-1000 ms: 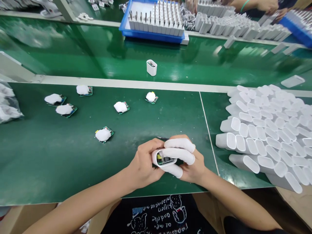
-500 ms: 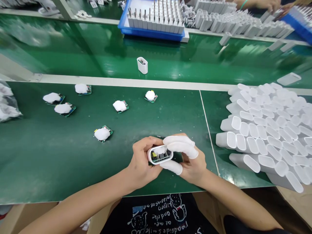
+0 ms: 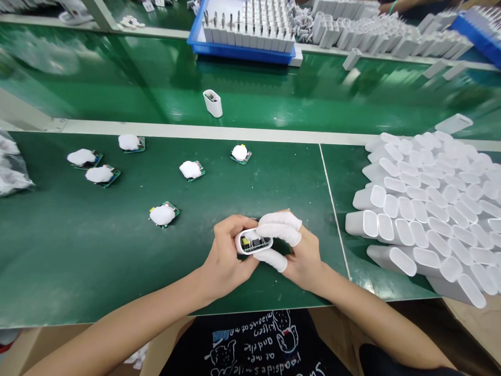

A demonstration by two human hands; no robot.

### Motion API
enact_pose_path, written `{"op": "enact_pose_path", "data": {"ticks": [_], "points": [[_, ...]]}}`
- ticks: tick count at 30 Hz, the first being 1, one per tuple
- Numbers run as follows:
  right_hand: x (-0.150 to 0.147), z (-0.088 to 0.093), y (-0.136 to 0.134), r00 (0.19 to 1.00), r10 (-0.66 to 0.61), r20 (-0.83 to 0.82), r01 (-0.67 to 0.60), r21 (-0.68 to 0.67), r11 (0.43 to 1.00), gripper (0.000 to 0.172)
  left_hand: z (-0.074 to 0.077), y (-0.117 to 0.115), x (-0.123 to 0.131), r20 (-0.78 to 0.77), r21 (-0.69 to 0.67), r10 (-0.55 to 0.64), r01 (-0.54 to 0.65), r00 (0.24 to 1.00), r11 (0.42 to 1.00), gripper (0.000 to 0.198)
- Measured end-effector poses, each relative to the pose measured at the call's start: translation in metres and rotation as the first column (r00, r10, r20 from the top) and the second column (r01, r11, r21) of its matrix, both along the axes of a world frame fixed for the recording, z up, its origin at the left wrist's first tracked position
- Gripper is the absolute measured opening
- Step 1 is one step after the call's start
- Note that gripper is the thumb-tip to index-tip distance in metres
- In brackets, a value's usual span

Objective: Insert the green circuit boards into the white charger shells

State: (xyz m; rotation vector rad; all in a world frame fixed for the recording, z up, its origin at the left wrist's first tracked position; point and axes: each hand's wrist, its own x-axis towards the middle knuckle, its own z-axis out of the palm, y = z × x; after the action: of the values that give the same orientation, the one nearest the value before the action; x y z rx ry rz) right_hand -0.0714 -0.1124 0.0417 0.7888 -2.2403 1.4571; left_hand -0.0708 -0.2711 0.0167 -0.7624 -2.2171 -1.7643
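Note:
Between both hands, low over the green bench, is a white oval plastic housing point(image 3: 254, 250) with a circuit board point(image 3: 255, 242) inside, its open end facing up. My left hand point(image 3: 227, 250) is closed around the housing's left side. White finger cots cover the thumb and two fingers of my right hand point(image 3: 299, 250), which grip the right side at the rim. Beyond them lie several loose circuit boards point(image 3: 163, 214) topped with white blobs, one point(image 3: 240, 153) straight ahead.
Many empty white housings point(image 3: 430, 209) are packed together on the right. A housing with parts inside point(image 3: 212, 103) stands on the green strip behind the bench, another housing point(image 3: 454, 123) lying farther right. A blue tray point(image 3: 242, 52) of pronged white pieces sits on the shelf above. Plastic bag point(image 3: 13, 164) at left.
Both hands have shifted slightly left and away from me with the housing, my right fingers still at its rim. The housings on the green strip have moved left.

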Motion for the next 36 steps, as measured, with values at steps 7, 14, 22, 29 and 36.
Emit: {"op": "enact_pose_path", "data": {"ticks": [7,14,22,29,36], "points": [[-0.001,0.001,0.002,1.0,-0.01,-0.023,0.011,0.065,0.998,0.02,0.005,-0.002,-0.002,0.041,-0.123,-0.056,0.061,0.998,0.991,0.061],[-0.003,-0.001,-0.001,1.0,0.007,-0.001,-0.006,0.095,0.995,0.021,0.018,-0.006,-0.011,0.473,-0.016,-0.195,0.23,0.859,0.973,0.068],[0.002,0.003,-0.006,0.988,0.031,0.148,-0.019,-0.086,0.996,0.02,0.023,-0.007,-0.016,0.516,-0.018,-0.247,0.299,0.82,0.954,0.063],[-0.017,0.006,0.012,0.809,0.212,0.549,0.215,-0.611,0.762,0.02,0.019,-0.015,-0.016,0.227,-0.279,-0.131,0.193,0.965,0.94,0.055],[-0.012,0.025,0.021,0.771,0.294,0.565,0.245,-0.689,0.682,0.022,0.012,-0.012,-0.018,0.105,-0.391,-0.173,0.201,0.979,0.898,0.017]]}}
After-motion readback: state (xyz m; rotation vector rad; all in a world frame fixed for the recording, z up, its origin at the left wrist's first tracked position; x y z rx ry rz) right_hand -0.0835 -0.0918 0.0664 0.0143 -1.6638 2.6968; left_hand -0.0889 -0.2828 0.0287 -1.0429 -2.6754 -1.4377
